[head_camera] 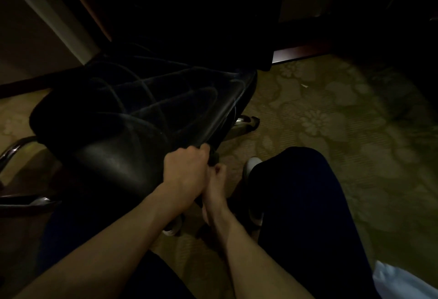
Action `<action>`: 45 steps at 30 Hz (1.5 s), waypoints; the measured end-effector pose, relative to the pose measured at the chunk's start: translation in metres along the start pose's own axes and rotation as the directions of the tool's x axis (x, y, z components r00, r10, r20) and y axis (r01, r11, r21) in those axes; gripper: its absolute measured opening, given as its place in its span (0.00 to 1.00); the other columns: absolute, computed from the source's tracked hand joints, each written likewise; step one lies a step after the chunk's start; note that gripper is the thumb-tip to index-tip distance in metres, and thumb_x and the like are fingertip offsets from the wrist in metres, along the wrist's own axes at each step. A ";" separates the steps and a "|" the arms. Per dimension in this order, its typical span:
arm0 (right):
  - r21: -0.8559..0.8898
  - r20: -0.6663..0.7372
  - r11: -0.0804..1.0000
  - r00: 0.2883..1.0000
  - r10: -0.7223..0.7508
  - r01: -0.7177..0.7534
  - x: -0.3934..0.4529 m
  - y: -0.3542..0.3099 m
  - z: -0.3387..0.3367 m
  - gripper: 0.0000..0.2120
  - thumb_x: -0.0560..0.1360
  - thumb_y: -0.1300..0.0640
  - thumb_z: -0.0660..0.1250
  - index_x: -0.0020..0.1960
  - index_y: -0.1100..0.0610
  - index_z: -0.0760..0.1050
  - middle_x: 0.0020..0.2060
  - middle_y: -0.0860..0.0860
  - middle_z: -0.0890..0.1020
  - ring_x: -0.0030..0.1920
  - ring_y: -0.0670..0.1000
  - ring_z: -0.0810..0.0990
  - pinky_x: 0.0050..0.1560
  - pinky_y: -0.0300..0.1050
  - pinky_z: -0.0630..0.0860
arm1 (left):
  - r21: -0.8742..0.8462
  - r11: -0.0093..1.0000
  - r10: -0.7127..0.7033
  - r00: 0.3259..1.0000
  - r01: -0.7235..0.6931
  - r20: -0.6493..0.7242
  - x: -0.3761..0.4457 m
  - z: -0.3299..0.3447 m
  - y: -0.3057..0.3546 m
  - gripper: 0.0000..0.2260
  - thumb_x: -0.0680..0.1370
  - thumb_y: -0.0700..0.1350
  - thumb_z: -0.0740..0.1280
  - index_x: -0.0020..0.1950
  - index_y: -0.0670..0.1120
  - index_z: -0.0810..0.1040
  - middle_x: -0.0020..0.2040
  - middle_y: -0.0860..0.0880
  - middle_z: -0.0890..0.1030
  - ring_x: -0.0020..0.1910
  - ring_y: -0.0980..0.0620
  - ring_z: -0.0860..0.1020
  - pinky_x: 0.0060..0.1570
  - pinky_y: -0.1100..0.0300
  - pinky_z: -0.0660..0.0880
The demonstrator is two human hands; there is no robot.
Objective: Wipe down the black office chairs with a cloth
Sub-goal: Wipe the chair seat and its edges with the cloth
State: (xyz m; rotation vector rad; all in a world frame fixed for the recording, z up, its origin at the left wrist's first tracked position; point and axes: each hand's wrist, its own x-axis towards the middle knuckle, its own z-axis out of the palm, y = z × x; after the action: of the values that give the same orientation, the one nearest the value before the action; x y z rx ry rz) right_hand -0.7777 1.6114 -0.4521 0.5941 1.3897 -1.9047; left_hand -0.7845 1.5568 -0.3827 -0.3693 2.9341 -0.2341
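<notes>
A dim room with patterned carpet [331, 114] holds a black office chair [132, 109], its seat tilted toward the camera. At the seat's near right corner, the left hand [187, 170] curls around a dark cloth [213, 159] at the edge. The right hand [215, 180] sits just below, fingers curled; whether it holds anything I cannot tell.

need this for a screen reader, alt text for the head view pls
In dim light, a person's left hand grips the front corner of a black padded leather office chair seat, with the right hand just beneath that edge. Patterned olive carpet lies below.
</notes>
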 end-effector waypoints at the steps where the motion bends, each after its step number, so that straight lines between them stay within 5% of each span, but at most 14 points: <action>1: -0.029 0.021 1.000 1.000 -0.007 0.007 -0.004 0.007 0.001 0.05 0.81 0.60 0.58 0.51 0.51 0.65 0.48 0.61 0.77 0.45 0.55 0.75 0.43 0.49 0.72 | -0.001 1.000 -0.011 1.000 0.011 0.007 -0.008 0.002 -0.004 0.12 0.80 0.52 0.60 0.61 0.50 0.72 0.51 0.48 0.81 0.47 0.46 0.82 0.35 0.56 0.67; 8: -0.216 -0.010 0.973 0.996 -0.086 0.082 -0.008 0.007 0.010 0.13 0.82 0.66 0.54 0.42 0.52 0.62 0.39 0.49 0.72 0.37 0.43 0.70 0.31 0.27 0.67 | 0.017 0.998 -0.062 0.998 0.062 0.012 -0.049 0.018 -0.036 0.11 0.71 0.48 0.74 0.50 0.45 0.79 0.36 0.47 0.82 0.27 0.44 0.80 0.26 0.61 0.60; 11: -0.166 -0.038 0.982 0.995 -0.096 0.089 -0.007 0.006 0.017 0.09 0.82 0.64 0.54 0.45 0.54 0.63 0.40 0.49 0.72 0.39 0.45 0.72 0.33 0.28 0.69 | -0.016 0.995 -0.096 0.995 0.096 -0.011 -0.042 0.021 -0.037 0.10 0.78 0.52 0.64 0.55 0.47 0.76 0.44 0.48 0.83 0.37 0.44 0.82 0.30 0.58 0.63; 14: -0.071 -0.101 0.994 0.991 -0.085 0.078 0.001 -0.003 0.019 0.03 0.82 0.63 0.54 0.50 0.58 0.63 0.41 0.50 0.73 0.40 0.48 0.73 0.39 0.37 0.70 | -0.030 0.996 -0.091 0.994 0.090 -0.055 -0.027 0.019 -0.031 0.10 0.79 0.52 0.63 0.54 0.47 0.75 0.43 0.48 0.83 0.36 0.44 0.82 0.31 0.58 0.63; 21: 0.172 -0.313 0.970 0.943 -0.110 0.170 0.048 -0.061 0.018 0.02 0.82 0.61 0.57 0.51 0.58 0.65 0.42 0.54 0.76 0.39 0.49 0.75 0.40 0.42 0.73 | -0.048 0.999 -0.012 0.988 0.005 -0.155 0.048 -0.001 -0.001 0.12 0.82 0.54 0.57 0.58 0.48 0.72 0.50 0.48 0.82 0.44 0.44 0.82 0.35 0.56 0.65; 25: 0.225 -0.390 0.948 0.913 -0.122 0.223 0.075 -0.092 0.012 0.06 0.82 0.59 0.60 0.54 0.62 0.68 0.41 0.53 0.77 0.36 0.47 0.75 0.31 0.34 0.72 | -0.075 0.996 0.029 0.993 -0.038 -0.118 0.096 -0.015 0.015 0.13 0.81 0.54 0.59 0.61 0.48 0.71 0.50 0.45 0.81 0.47 0.42 0.81 0.37 0.55 0.66; 30: 0.231 -0.278 0.957 0.954 -0.108 0.176 0.073 -0.066 0.012 0.02 0.81 0.59 0.60 0.50 0.54 0.68 0.43 0.53 0.78 0.42 0.51 0.76 0.43 0.47 0.73 | -0.039 0.998 0.045 0.998 -0.047 -0.052 0.099 -0.018 0.017 0.15 0.79 0.53 0.63 0.63 0.48 0.71 0.51 0.45 0.81 0.49 0.42 0.80 0.38 0.54 0.66; 37: 0.184 -0.177 0.980 0.983 -0.041 0.074 0.052 -0.038 0.010 0.05 0.80 0.59 0.59 0.51 0.50 0.69 0.53 0.60 0.79 0.49 0.55 0.77 0.50 0.52 0.75 | -0.205 0.979 -0.008 1.000 0.006 -0.012 0.064 -0.011 0.005 0.09 0.77 0.51 0.66 0.53 0.48 0.71 0.43 0.48 0.79 0.40 0.47 0.79 0.35 0.56 0.70; 40: 0.179 -0.114 0.984 0.993 0.003 0.018 0.033 -0.025 0.010 0.04 0.81 0.60 0.57 0.54 0.52 0.68 0.51 0.58 0.79 0.48 0.55 0.77 0.49 0.51 0.74 | -0.194 0.981 -0.030 0.999 0.027 -0.013 0.043 -0.006 -0.001 0.09 0.77 0.52 0.65 0.49 0.50 0.67 0.43 0.49 0.79 0.39 0.47 0.79 0.34 0.56 0.70; 45: 0.143 -0.124 0.989 0.992 -0.016 0.034 0.021 -0.022 0.012 0.10 0.80 0.66 0.56 0.44 0.53 0.64 0.40 0.55 0.74 0.38 0.50 0.72 0.38 0.43 0.70 | -0.110 0.992 -0.057 0.998 0.056 -0.006 0.017 0.000 -0.014 0.09 0.79 0.55 0.62 0.50 0.51 0.67 0.47 0.51 0.80 0.43 0.46 0.80 0.35 0.57 0.66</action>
State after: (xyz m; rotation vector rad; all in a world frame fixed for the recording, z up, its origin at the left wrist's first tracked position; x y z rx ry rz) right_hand -0.8075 1.5983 -0.4495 0.7792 1.3478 -2.0307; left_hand -0.7978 1.5387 -0.3824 -0.4690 2.9560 -0.0819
